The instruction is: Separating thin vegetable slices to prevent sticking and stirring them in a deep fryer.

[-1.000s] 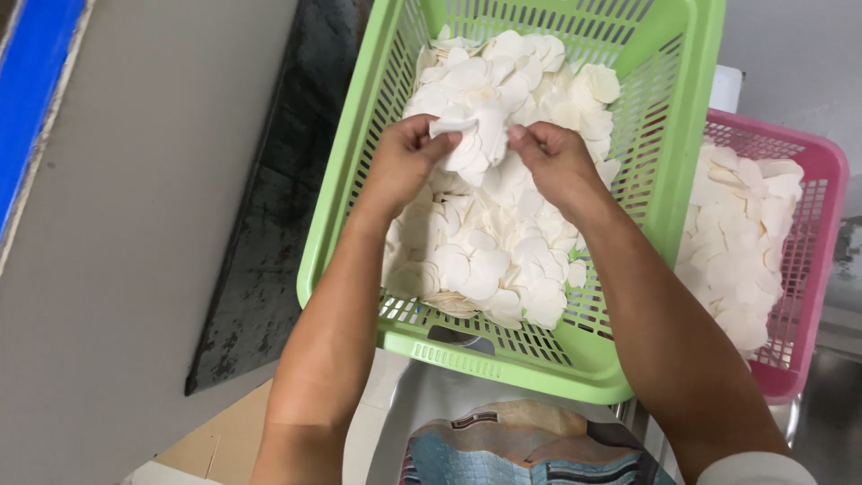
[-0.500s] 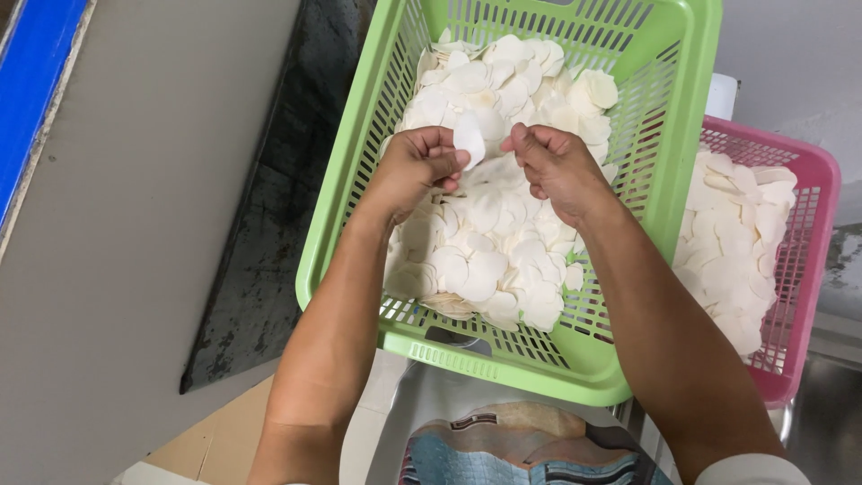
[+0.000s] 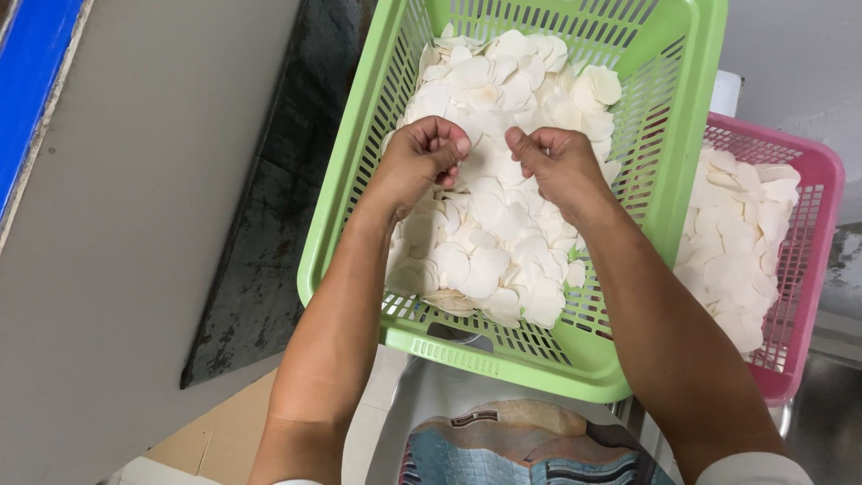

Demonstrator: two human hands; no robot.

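**Both hands in a basket of white discs**

The left hand is curled nearly into a fist, fingers folded down onto the heap of thin white discs; whether it grips one cannot be told. The right hand sits just beside it, fingers bent loosely, thumb pointing toward the left hand, resting on the same heap. The discs fill the green slotted plastic basket, piled deepest at its centre. To the right, partly under the green one, a pink slotted basket holds more of the same discs. Left of the baskets runs a dark, stained strip, then a broad grey surface with a blue band at the far left. Near the bottom edge lies patterned cloth.
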